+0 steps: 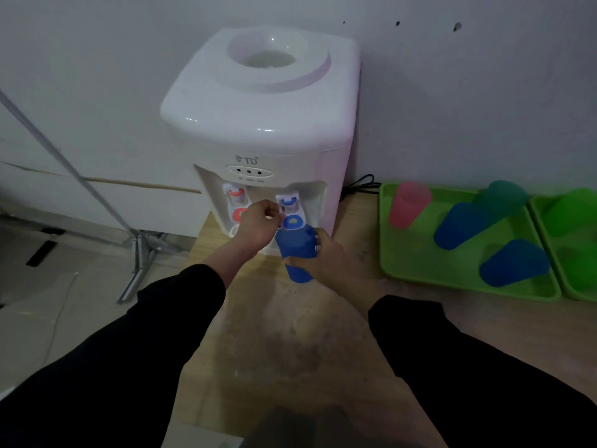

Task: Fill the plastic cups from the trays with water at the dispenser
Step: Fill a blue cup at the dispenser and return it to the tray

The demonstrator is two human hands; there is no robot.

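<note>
You are in the middle of one fill, by my judgement: your right hand (326, 257) grips the blue cup (295, 253) just below the blue tap (288, 203) of the dispenser (258, 124), while your left hand (255, 226) has its fingers curled on that tap (no stream of water can be made out in this dim light). The cup is matte blue plastic, wider at the rim, which sits by the tap. Much looks left to do, since the pink cup (408, 203), teal cup (504, 194) and two more blue ones wait on the green tray (420, 263), well apart from the dispenser, and I cannot tell whether any holds water.
</note>
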